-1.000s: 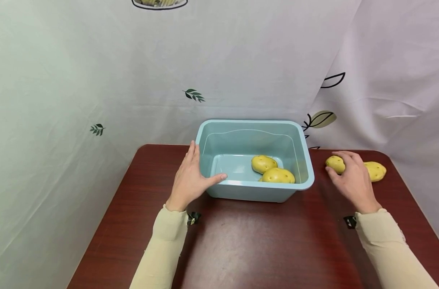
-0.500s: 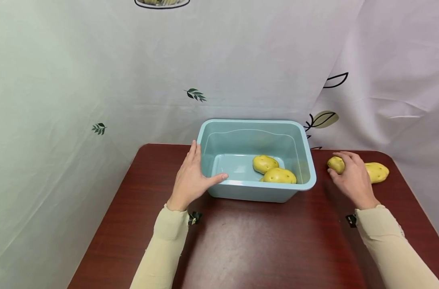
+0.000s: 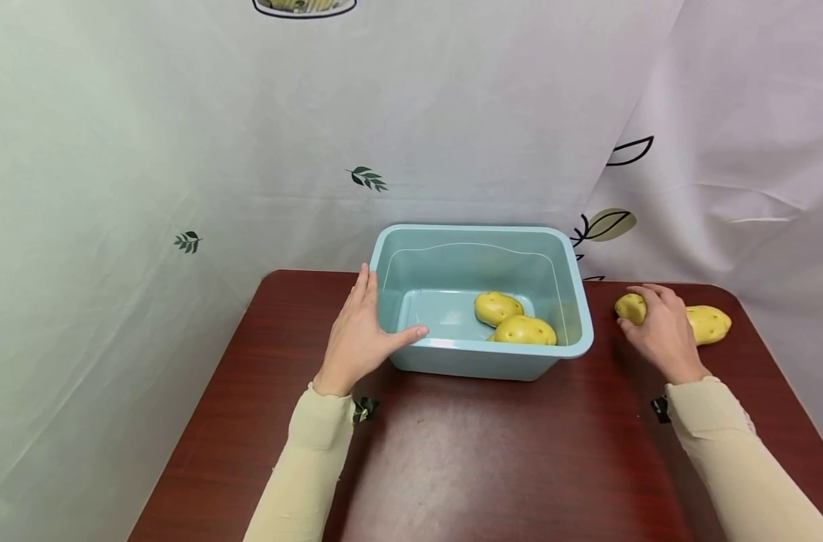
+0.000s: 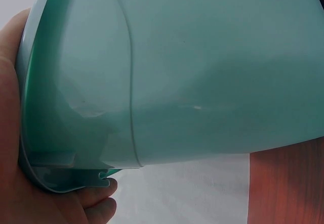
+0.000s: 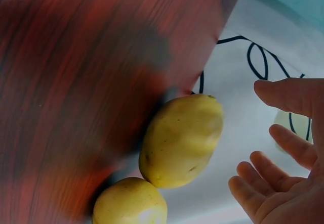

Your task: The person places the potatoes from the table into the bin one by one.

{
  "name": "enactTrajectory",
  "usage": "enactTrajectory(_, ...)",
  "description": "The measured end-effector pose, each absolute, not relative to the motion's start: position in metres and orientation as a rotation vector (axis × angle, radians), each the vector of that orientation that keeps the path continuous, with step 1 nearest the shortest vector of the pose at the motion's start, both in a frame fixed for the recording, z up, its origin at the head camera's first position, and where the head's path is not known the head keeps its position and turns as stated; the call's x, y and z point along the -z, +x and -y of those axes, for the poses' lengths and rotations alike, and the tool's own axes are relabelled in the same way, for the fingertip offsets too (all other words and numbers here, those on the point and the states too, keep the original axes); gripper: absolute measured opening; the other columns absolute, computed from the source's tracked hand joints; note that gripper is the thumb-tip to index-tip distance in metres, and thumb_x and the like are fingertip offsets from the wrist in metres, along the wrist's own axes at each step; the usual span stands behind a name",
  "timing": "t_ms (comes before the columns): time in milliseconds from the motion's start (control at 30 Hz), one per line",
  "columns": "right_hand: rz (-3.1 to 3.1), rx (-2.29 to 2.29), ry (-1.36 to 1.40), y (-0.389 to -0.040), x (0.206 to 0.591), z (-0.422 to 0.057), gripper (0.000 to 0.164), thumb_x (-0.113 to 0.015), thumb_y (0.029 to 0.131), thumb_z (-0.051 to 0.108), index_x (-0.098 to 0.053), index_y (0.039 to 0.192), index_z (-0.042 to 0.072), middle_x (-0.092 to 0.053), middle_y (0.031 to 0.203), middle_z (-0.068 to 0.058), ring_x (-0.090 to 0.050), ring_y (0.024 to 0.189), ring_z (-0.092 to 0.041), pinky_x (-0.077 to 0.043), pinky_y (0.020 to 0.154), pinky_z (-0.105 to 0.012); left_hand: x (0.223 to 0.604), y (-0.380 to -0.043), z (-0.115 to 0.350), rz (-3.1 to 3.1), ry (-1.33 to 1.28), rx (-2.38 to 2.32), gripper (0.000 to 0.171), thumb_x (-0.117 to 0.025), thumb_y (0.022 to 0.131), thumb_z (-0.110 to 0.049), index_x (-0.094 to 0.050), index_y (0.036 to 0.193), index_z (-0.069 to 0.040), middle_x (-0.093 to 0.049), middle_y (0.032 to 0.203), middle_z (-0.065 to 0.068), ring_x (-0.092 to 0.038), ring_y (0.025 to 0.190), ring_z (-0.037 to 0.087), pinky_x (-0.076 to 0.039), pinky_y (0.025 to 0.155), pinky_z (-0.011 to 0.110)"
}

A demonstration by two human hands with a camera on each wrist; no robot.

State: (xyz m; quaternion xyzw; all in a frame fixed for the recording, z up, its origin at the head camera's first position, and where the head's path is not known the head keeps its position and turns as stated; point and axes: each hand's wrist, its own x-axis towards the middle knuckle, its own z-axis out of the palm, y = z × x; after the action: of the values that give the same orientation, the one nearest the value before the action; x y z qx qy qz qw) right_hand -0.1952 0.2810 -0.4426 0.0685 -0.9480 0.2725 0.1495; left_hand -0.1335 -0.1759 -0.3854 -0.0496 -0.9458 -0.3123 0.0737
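Note:
My left hand [image 3: 357, 335] rests at the front left corner of a light blue plastic bin [image 3: 482, 360]. Its straight fingers lie along the left side and its thumb reaches over the front rim. In the bin are two yellow potatoes, one farther back [image 3: 498, 308] and one in front [image 3: 525, 330]; a sliver of yellow shows beside the front one. My right hand [image 3: 663, 335] hovers over two more potatoes on the table, one left [image 3: 630, 309] and one right [image 3: 708, 324], each partly covered. In the right wrist view its fingers are relaxed, with a gap to the potatoes [image 5: 181, 140].
The dark red-brown wooden table [image 3: 492, 459] spreads in front of the bin and to both sides. A white cloth [image 3: 479, 120] with leaf prints hangs right behind the table's back edge, close to the bin and the loose potatoes.
The head view has shifted very slightly. The left potato on the table looks slightly turned under the right hand. Both hands keep nearly the same places.

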Motion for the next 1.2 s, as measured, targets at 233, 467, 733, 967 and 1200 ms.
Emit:
enactTrajectory(233,2.733,-0.774,0.182,-0.202,0.446,-0.286,0.054,-0.073,0.075,-0.004,-0.056,0.125,-0.013,-0.046,0.129,-0.039,-0.037,0.119,-0.06,-0.031,0.099,-0.068,0.386,-0.134,0.176,2.83,-0.156,0.931,0.129,-0.06,0.072,-0.087,-0.016,0.16,-0.003,-0.004,0.169,0.009,-0.008,0.154,0.027,-0.021,0.12,0.053)
enactTrajectory(467,2.761,-0.775,0.196,-0.21,0.45,-0.291,0.06,-0.075,0.072,-0.002,-0.054,0.128,-0.013,-0.044,0.131,-0.04,-0.035,0.121,-0.062,-0.028,0.101,-0.069,0.387,-0.133,0.176,2.827,-0.149,0.939,0.128,-0.061,0.073,-0.086,-0.016,0.16,-0.003,-0.002,0.169,0.005,-0.008,0.154,0.026,-0.021,0.119,0.054)
enactTrajectory(733,2.801,-0.792,0.163,-0.214,0.458,-0.296,0.069,-0.078,0.069,-0.001,-0.05,0.131,-0.015,-0.039,0.136,-0.043,-0.03,0.123,-0.065,-0.024,0.103,-0.071,0.385,-0.133,0.175,2.828,-0.149,0.943,0.129,-0.061,0.073,-0.086,-0.016,0.16,-0.003,0.0,0.169,0.001,-0.008,0.154,0.027,-0.02,0.12,0.053)
enactTrajectory(967,2.845,-0.77,0.196,-0.216,0.466,-0.302,0.076,-0.077,0.069,-0.002,-0.043,0.135,-0.018,-0.033,0.138,-0.048,-0.025,0.127,-0.066,-0.019,0.108,-0.07,0.384,-0.133,0.175,2.834,-0.146,0.95,0.129,-0.06,0.072,-0.087,-0.014,0.16,-0.004,0.001,0.168,0.001,-0.005,0.155,0.023,-0.019,0.121,0.051)
enactTrajectory(1200,2.865,-0.773,0.199,-0.216,0.469,-0.308,0.079,-0.076,0.07,-0.003,-0.039,0.138,-0.018,-0.03,0.139,-0.048,-0.024,0.127,-0.067,-0.019,0.107,-0.07,0.385,-0.133,0.175,2.823,-0.151,0.948,0.13,-0.062,0.072,-0.086,-0.015,0.16,-0.003,0.0,0.169,0.002,-0.007,0.154,0.024,-0.019,0.121,0.051)
